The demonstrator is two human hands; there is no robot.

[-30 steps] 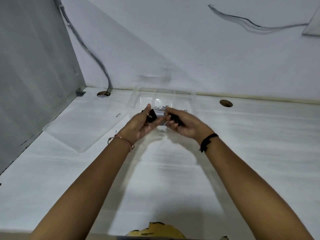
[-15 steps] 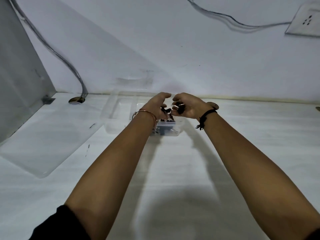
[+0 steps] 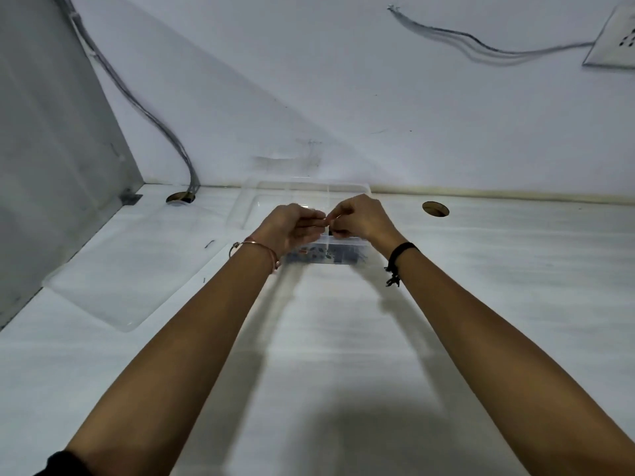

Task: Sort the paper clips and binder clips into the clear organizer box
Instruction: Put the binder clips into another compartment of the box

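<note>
The clear organizer box (image 3: 357,250) stands on the white desk with several dark clips (image 3: 338,257) lying in its near compartments. Both hands hover just above its near edge, fingertips meeting in the middle. My right hand (image 3: 360,218) has its fingers curled and pinches a small black binder clip (image 3: 331,231), which shows just below the fingertips. My left hand (image 3: 292,225) has its fingers curled toward the same spot. Blur hides whether the left hand holds anything.
A larger clear container (image 3: 247,207) sits behind the box against the wall. A clear lid (image 3: 120,280) lies flat to the left. Two cable holes (image 3: 435,209) (image 3: 180,198) open in the desk. A grey partition (image 3: 51,149) closes the left side.
Both hands have moved away from me and now sit over the organizer box. The black clips seen in both hands earlier are mostly out of sight; only a dark piece shows under the right fingers.
</note>
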